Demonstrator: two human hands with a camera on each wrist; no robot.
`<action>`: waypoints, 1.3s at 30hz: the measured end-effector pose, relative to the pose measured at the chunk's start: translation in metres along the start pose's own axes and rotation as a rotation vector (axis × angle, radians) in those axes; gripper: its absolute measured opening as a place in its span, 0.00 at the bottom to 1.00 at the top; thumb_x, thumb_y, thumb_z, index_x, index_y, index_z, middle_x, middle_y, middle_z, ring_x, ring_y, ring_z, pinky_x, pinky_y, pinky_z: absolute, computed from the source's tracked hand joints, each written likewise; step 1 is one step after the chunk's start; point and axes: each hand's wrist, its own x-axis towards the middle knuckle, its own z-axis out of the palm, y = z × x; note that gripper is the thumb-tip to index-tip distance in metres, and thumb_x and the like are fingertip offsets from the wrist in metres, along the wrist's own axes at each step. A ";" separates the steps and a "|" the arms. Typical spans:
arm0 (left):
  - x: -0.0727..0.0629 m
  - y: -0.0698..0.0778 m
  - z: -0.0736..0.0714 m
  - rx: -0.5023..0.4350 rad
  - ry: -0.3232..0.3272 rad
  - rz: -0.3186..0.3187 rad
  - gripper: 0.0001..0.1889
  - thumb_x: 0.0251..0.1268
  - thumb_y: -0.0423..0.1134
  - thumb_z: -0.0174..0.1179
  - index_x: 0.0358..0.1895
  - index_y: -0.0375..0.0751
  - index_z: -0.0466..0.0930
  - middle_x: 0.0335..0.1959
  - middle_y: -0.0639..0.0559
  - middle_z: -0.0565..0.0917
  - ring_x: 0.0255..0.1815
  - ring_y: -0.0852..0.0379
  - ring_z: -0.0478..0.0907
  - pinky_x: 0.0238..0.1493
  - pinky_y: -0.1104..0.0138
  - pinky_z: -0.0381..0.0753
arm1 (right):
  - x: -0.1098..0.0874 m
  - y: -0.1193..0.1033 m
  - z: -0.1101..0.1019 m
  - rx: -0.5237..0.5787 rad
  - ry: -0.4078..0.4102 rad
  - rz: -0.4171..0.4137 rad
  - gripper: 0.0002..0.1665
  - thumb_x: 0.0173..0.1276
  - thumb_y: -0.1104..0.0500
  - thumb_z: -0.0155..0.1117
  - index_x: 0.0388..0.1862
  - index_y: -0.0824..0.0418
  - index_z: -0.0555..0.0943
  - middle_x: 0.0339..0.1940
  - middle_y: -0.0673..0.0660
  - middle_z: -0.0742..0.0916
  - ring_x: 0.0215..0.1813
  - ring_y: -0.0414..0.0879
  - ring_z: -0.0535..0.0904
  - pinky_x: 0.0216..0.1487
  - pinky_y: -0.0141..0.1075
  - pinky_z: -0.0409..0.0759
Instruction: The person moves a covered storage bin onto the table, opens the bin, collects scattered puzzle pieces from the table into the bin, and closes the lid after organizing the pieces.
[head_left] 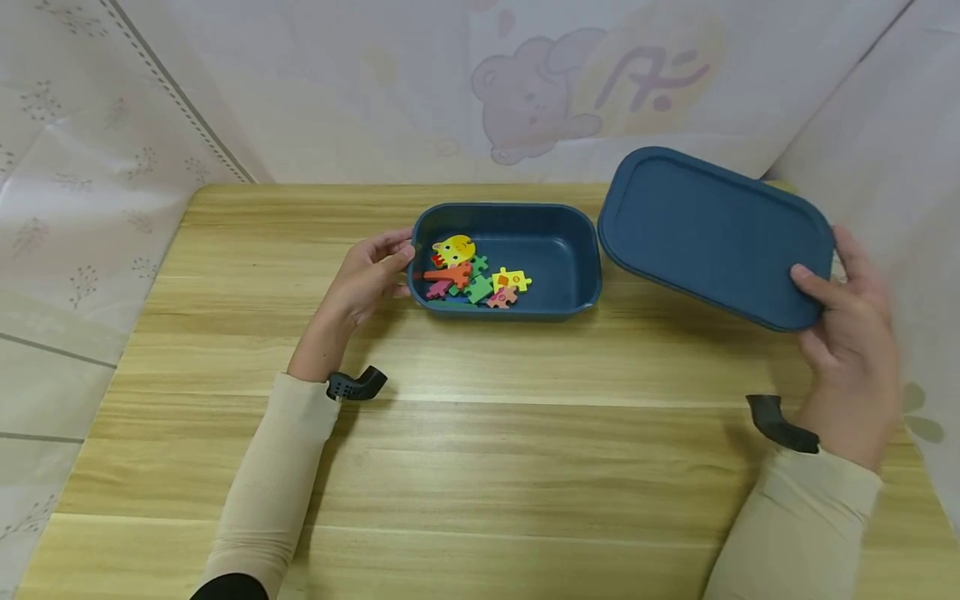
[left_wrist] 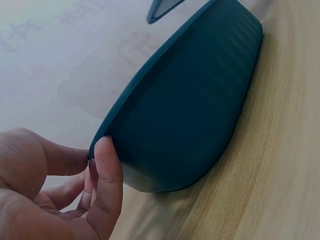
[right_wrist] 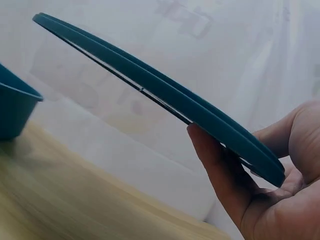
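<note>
A dark blue rectangular box (head_left: 551,250) with rounded corners stands on the table, its top uncovered. Inside, toward the left end, lie several colourful puzzle pieces (head_left: 478,288), one a yellow animal head (head_left: 454,250). My left hand (head_left: 367,279) pinches the box's left rim; in the left wrist view the thumb and fingers (left_wrist: 108,175) meet at the rim. Raised to the right of the box, the matching blue lid (head_left: 712,237) is gripped at its right end by my right hand (head_left: 855,325). In the right wrist view the lid (right_wrist: 165,95) appears edge-on, tilted, with fingers beneath it.
The wooden table (head_left: 510,483) carries the box near its back edge. A pale curtain (head_left: 337,92) with a printed bear hangs behind, and more cloth closes off both sides. Each wrist wears a black camera mount (head_left: 356,385).
</note>
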 end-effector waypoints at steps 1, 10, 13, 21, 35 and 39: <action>0.000 0.000 0.000 -0.003 0.001 0.000 0.23 0.83 0.37 0.55 0.76 0.38 0.72 0.52 0.51 0.76 0.41 0.59 0.80 0.30 0.71 0.88 | 0.001 0.002 0.004 -0.010 -0.013 0.016 0.47 0.73 0.85 0.46 0.83 0.50 0.68 0.75 0.54 0.81 0.61 0.53 0.89 0.47 0.44 0.92; 0.000 -0.001 -0.001 -0.006 -0.020 0.008 0.25 0.82 0.37 0.57 0.77 0.36 0.71 0.51 0.52 0.76 0.42 0.58 0.79 0.33 0.71 0.89 | 0.009 0.036 0.032 -0.157 -0.077 0.058 0.46 0.73 0.84 0.51 0.85 0.55 0.64 0.59 0.62 0.90 0.55 0.55 0.92 0.44 0.43 0.92; 0.000 -0.002 -0.001 -0.003 -0.020 0.008 0.25 0.82 0.37 0.57 0.76 0.36 0.71 0.51 0.52 0.75 0.41 0.59 0.78 0.33 0.72 0.89 | 0.011 0.047 0.041 -0.235 -0.063 0.070 0.48 0.72 0.82 0.56 0.87 0.54 0.60 0.58 0.58 0.91 0.55 0.51 0.92 0.45 0.40 0.91; 0.000 -0.003 0.001 -0.013 -0.026 0.010 0.25 0.82 0.38 0.56 0.77 0.37 0.71 0.50 0.53 0.76 0.42 0.60 0.79 0.32 0.73 0.88 | 0.019 0.073 0.062 -0.573 -0.006 0.045 0.50 0.70 0.72 0.70 0.86 0.54 0.60 0.53 0.50 0.88 0.50 0.39 0.91 0.46 0.29 0.89; 0.000 0.002 0.010 -0.032 -0.016 0.010 0.25 0.82 0.44 0.58 0.74 0.38 0.74 0.55 0.45 0.79 0.47 0.52 0.80 0.30 0.71 0.88 | 0.026 0.102 0.080 -1.303 0.013 -0.027 0.44 0.72 0.52 0.73 0.83 0.55 0.66 0.47 0.42 0.82 0.39 0.30 0.80 0.40 0.18 0.83; 0.000 0.002 0.012 -0.010 -0.028 0.018 0.27 0.80 0.45 0.60 0.76 0.38 0.72 0.57 0.46 0.78 0.45 0.55 0.82 0.32 0.71 0.88 | 0.025 0.109 0.085 -1.367 0.005 -0.032 0.44 0.72 0.48 0.72 0.83 0.54 0.67 0.58 0.52 0.82 0.41 0.29 0.80 0.41 0.17 0.82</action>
